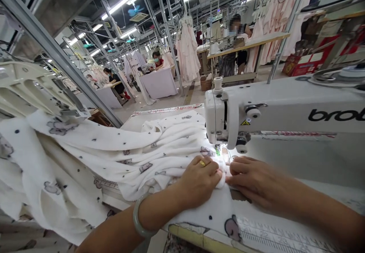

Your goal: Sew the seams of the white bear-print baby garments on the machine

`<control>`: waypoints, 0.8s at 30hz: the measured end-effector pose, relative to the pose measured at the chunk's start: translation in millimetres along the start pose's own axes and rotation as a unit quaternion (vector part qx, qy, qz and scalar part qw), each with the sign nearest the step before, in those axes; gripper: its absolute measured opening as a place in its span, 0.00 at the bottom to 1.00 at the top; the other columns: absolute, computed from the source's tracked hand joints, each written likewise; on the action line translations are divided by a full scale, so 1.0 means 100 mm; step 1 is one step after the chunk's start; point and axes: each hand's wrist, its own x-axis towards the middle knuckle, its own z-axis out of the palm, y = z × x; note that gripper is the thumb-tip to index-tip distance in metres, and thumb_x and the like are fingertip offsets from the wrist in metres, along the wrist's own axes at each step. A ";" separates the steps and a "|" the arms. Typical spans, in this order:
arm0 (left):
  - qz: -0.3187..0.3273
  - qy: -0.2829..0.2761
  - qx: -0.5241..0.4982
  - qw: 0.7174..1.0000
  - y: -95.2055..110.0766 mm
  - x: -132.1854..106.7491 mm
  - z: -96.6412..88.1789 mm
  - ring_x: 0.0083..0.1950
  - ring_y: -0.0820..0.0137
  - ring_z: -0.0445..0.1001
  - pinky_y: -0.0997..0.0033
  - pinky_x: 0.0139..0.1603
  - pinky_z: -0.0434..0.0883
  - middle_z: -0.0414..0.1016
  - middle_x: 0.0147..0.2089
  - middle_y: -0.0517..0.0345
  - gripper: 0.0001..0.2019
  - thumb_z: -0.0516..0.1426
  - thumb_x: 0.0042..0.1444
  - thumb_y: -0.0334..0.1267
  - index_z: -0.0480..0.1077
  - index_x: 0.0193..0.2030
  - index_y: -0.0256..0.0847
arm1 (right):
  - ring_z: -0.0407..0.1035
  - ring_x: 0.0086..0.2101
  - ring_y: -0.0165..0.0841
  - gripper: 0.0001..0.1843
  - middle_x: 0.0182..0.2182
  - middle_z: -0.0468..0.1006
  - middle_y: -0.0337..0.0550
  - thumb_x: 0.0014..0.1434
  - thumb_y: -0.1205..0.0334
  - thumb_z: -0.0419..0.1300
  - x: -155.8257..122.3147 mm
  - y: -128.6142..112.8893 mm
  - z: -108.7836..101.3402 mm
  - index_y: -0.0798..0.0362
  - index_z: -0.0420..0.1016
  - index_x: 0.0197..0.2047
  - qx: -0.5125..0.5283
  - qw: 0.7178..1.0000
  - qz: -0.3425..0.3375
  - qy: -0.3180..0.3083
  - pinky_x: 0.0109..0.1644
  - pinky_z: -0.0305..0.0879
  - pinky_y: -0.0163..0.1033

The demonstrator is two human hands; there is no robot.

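A white printed fabric (134,150) with small grey animal figures is spread over the sewing table and hangs off to the left. My left hand (199,181), with a gold ring and a pale bangle on the wrist, is closed on a bunched fold of this fabric just in front of the needle. My right hand (251,179) lies on the cloth beside it, fingers pressed together on the same fold, fingertips touching the left hand. The white sewing machine (285,108) head stands right above both hands, its presser foot (221,152) at the cloth.
A ruler strip (273,237) runs along the table's front edge. A white plastic rack (31,89) stands at the left. Behind are other sewing tables (245,46), hanging pink garments (188,53) and several seated workers.
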 end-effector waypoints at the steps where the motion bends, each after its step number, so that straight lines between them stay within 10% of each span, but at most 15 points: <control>1: 0.003 0.003 -0.004 1.000 0.01 -0.01 -0.01 0.48 0.62 0.74 0.59 0.53 0.71 0.76 0.44 0.50 0.11 0.50 0.67 0.27 0.73 0.47 0.35 | 0.66 0.37 0.37 0.15 0.34 0.73 0.42 0.73 0.66 0.47 -0.01 0.00 0.01 0.50 0.74 0.39 -0.007 1.000 -0.003 0.013 0.45 0.61 0.47; 7: 0.006 -0.023 -0.073 0.997 -0.02 -0.03 -0.08 0.49 0.63 0.74 0.60 0.54 0.75 0.75 0.50 0.46 0.15 0.49 0.64 0.24 0.71 0.53 0.34 | 0.68 0.55 0.40 0.15 0.56 0.75 0.48 0.74 0.61 0.50 -0.04 0.11 0.11 0.51 0.70 0.59 -0.068 0.993 -0.001 0.102 0.60 0.61 0.52; 14: 0.037 -0.059 -0.065 0.995 -0.15 0.01 0.01 0.50 0.63 0.74 0.63 0.57 0.72 0.75 0.48 0.47 0.17 0.46 0.63 0.23 0.70 0.54 0.32 | 0.74 0.47 0.39 0.18 0.48 0.81 0.44 0.76 0.60 0.45 0.01 0.18 0.19 0.49 0.76 0.49 -0.095 0.990 -0.002 0.106 0.55 0.64 0.51; 24: 0.045 -0.082 -0.061 0.994 -0.43 0.24 0.04 0.52 0.63 0.75 0.64 0.60 0.71 0.76 0.49 0.48 0.14 0.50 0.64 0.23 0.72 0.53 0.32 | 0.75 0.49 0.46 0.18 0.52 0.81 0.45 0.74 0.55 0.49 -0.01 0.32 0.27 0.46 0.70 0.61 -0.159 0.974 0.058 0.152 0.61 0.56 0.59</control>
